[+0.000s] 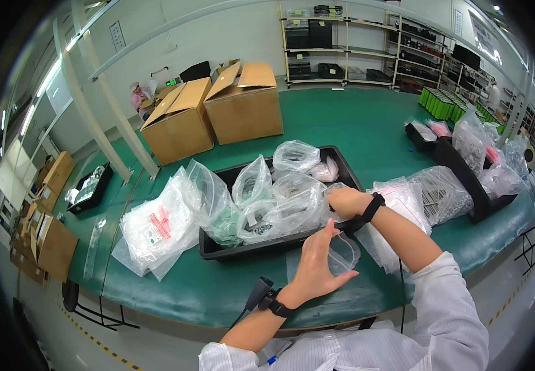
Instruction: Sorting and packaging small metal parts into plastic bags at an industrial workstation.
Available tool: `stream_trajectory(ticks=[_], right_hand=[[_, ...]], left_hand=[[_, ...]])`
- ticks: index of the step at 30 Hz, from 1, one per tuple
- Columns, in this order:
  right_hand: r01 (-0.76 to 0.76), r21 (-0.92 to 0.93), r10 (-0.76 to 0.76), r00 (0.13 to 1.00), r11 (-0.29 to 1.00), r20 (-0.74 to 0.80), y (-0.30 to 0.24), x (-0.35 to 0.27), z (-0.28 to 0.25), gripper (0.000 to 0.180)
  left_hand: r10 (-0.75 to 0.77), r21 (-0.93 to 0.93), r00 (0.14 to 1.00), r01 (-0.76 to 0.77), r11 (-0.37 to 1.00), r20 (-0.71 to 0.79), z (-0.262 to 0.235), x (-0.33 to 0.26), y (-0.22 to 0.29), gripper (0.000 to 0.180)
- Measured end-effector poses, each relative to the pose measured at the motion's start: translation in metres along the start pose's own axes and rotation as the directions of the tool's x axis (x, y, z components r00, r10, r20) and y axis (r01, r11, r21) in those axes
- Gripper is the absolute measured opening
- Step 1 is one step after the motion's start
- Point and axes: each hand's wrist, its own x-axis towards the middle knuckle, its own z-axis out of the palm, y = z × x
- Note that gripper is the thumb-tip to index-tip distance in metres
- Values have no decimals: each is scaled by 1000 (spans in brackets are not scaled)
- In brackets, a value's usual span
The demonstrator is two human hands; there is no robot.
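A black tray (230, 252) on the green table holds several clear plastic bags (298, 196), some with small parts inside. My right hand (345, 203) reaches over the tray's right end, its fingers bent down among the bags. The fingertips are partly hidden, so what they pinch does not show. In front of the tray, my left hand (317, 264) is open, thumb and fingers spread apart. A small clear bag (346, 252) lies in the gap between that thumb and the fingers, partly behind the hand; I cannot tell whether they touch it.
Flat clear bags with red print (156, 229) lie left of the tray. More bags (391, 216) and a bubble-wrap-like bag (444, 195) lie to the right, beside a black bin (475, 191). Cardboard boxes (246, 111) stand at the back. A person (139, 98) sits far left.
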Motion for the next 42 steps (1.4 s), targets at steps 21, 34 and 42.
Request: stream_trajectory(ticks=[21, 34, 42], right_hand=[[35, 997, 172, 985, -64, -24, 20, -61, -40, 22], [7, 996, -149, 989, 92, 7, -40, -102, -93, 31], [312, 598, 8, 883, 738, -470, -58, -81, -134, 17]], left_hand=[[-150, -169, 989, 150, 974, 17, 8, -5, -11, 127], [-263, -323, 965, 247, 914, -6, 6, -4, -11, 128], [-238, -404, 971, 210, 890, -20, 11, -9, -6, 110]])
